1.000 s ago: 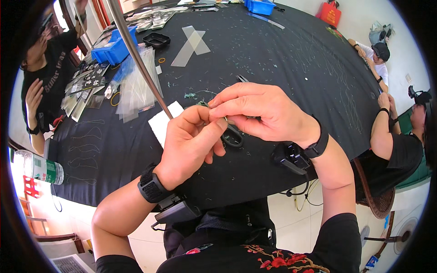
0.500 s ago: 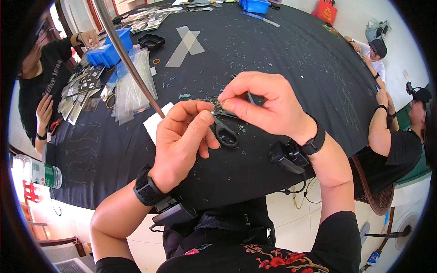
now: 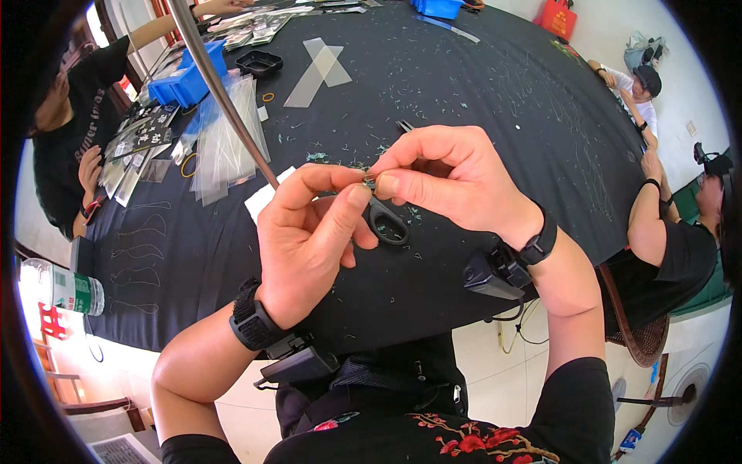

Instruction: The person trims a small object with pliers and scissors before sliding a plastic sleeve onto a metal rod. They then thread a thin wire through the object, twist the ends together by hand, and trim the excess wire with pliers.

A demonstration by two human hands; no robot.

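Note:
My left hand (image 3: 305, 240) and my right hand (image 3: 460, 182) meet over the table, fingertips almost touching. Thumb and forefinger of each are pinched together on something tiny and thin, too small to make out. Beneath them lies a pair of scissors with a black loop handle (image 3: 394, 242); my hands hide most of it. A dark pointed tool tip (image 3: 404, 126) shows just beyond my right hand. Teal thread scraps (image 3: 315, 157) are scattered around the scissors. Left of my fingers, a white sheet (image 3: 259, 203) lies partly behind my left hand.
A slanting metal rod (image 3: 220, 100) rises at left. Beyond it are clear plastic sleeves (image 3: 224, 147), a blue bin (image 3: 185, 83) and a black tray (image 3: 259, 63). Crossed clear strips (image 3: 317, 73) lie farther back. Thin cords (image 3: 139, 251) and a bottle (image 3: 76, 292) sit left. Co-workers sit at both sides.
My fingertips have drawn closer together, the left ones shifting slightly right. The co-worker at left has moved an arm from the blue bin toward the far end of the table.

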